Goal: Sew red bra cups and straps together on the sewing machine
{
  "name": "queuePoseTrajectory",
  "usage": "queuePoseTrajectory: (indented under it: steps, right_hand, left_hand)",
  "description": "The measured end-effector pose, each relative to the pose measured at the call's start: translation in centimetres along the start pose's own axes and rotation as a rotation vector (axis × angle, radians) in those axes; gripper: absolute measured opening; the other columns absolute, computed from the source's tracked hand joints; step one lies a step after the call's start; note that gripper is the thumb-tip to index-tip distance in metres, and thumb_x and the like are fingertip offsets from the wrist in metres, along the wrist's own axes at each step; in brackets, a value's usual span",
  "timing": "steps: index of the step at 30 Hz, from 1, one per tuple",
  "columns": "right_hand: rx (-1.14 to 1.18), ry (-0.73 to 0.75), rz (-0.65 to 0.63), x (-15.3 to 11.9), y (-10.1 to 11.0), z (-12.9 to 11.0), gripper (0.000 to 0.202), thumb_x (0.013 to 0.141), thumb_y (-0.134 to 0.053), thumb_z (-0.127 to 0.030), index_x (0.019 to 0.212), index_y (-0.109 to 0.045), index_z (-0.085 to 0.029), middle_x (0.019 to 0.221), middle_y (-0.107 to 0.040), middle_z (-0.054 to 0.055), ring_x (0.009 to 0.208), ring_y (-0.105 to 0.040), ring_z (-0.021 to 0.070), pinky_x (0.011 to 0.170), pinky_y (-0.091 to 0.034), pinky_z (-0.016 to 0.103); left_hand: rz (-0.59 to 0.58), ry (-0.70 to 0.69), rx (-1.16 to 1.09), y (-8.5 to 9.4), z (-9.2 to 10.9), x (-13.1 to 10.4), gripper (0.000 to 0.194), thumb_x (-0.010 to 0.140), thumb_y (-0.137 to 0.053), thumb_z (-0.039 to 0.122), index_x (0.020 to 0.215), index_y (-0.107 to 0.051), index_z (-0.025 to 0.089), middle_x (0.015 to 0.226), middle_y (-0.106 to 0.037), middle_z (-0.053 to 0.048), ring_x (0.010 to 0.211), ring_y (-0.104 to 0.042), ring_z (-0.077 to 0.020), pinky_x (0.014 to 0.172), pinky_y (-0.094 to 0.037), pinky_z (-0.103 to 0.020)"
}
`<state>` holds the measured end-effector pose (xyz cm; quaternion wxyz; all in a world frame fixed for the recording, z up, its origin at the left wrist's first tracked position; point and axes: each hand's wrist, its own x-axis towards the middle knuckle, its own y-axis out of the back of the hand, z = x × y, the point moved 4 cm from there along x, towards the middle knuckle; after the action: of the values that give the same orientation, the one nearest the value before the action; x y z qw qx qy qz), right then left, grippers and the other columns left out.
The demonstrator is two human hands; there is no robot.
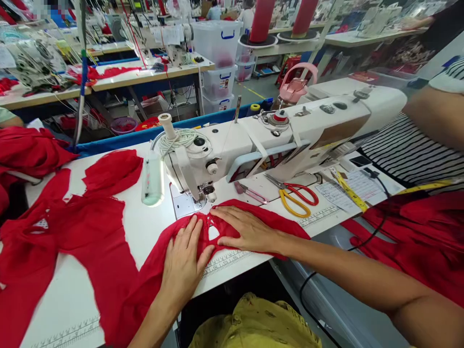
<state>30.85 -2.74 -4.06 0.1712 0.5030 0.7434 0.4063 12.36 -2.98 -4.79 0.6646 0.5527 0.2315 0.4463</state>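
The left hand [183, 266] and right hand [250, 229] rest flat on red cloth [155, 263], either side of its opening [213, 232], fingers [192, 232] together, thumbs [205, 257] spread. The cloth lies on the surface [76, 290] before the machine [232, 145]; scissors [284, 186] lie beyond the right hand.

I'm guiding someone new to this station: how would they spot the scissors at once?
Start at the white sewing machine on the white tabletop. Look along its near side, just beyond the red fabric under the right hand, and the scissors lie there. One handle loop is yellow and the other red, unlike the slim pinkish tool to their left.
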Motion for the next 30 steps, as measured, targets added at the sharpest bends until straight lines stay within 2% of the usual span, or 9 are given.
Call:
queuePoseTrajectory:
  steps: [3,8,16,20,25,30]
  right_hand:
    - [-0.009,-0.003,-0.100,-0.1,0.4,0.7,0.077,0.087,-0.069,-0.045,0.151,-0.036,-0.017,0.152,-0.044,0.015,0.141,-0.041,0.0270,0.117,-0.037,0.047]
    - [0.009,0.003,-0.118,-0.6,0.4,-0.1,0.078,0.088,-0.069,-0.043,0.153,-0.034,-0.018,0.153,-0.042,0.014,0.142,-0.039,0.0256,0.119,-0.034,0.045]
    - [0.035,0.034,-0.107,-0.7,0.2,-0.1,0.078,0.088,-0.069,-0.045,0.153,-0.033,-0.022,0.152,-0.043,0.013,0.142,-0.040,0.0259,0.118,-0.035,0.046]
    - [0.022,0.051,-0.098,-0.7,0.2,-0.2,0.077,0.088,-0.069,-0.044,0.152,-0.033,-0.020,0.152,-0.044,0.014,0.142,-0.040,0.0255,0.118,-0.035,0.045]
    - [0.011,0.052,-0.115,-0.7,0.2,-0.1,0.077,0.089,-0.068,-0.043,0.152,-0.032,-0.019,0.153,-0.042,0.014,0.143,-0.038,0.0255,0.118,-0.035,0.045]
    - [0.039,0.041,-0.103,-0.7,0.1,-0.1,0.078,0.086,-0.071,-0.041,0.151,-0.033,-0.020,0.151,-0.045,0.014,0.141,-0.040,0.0253,0.117,-0.036,0.044]
  left_hand:
    - [-0.084,0.107,0.061,-0.2,-0.4,-1.0,0.061,0.099,-0.043,0.047,0.154,-0.030,0.024,0.157,-0.039,-0.009,0.138,-0.043,-0.0373,0.105,-0.045,-0.060]
    - [-0.077,0.123,0.101,0.3,0.1,-2.5,0.062,0.101,-0.039,0.045,0.157,-0.019,0.029,0.159,-0.036,-0.006,0.139,-0.042,-0.0374,0.102,-0.047,-0.060]
    - [-0.125,0.024,0.189,0.7,0.4,-2.3,0.045,0.100,-0.043,0.039,0.145,-0.041,0.044,0.162,-0.027,-0.007,0.133,-0.048,-0.0416,0.093,-0.051,-0.062]
    - [-0.111,0.017,0.195,0.7,0.5,-2.2,0.047,0.100,-0.042,0.040,0.147,-0.038,0.041,0.161,-0.029,-0.008,0.133,-0.048,-0.0411,0.093,-0.052,-0.061]
    - [-0.113,0.036,0.207,0.5,0.3,-2.4,0.055,0.101,-0.038,0.043,0.153,-0.027,0.031,0.160,-0.031,-0.008,0.135,-0.047,-0.0399,0.095,-0.052,-0.060]
    - [-0.134,0.036,0.229,0.5,0.4,-2.3,0.051,0.101,-0.039,0.041,0.151,-0.031,0.035,0.161,-0.029,-0.006,0.135,-0.046,-0.0395,0.095,-0.052,-0.060]
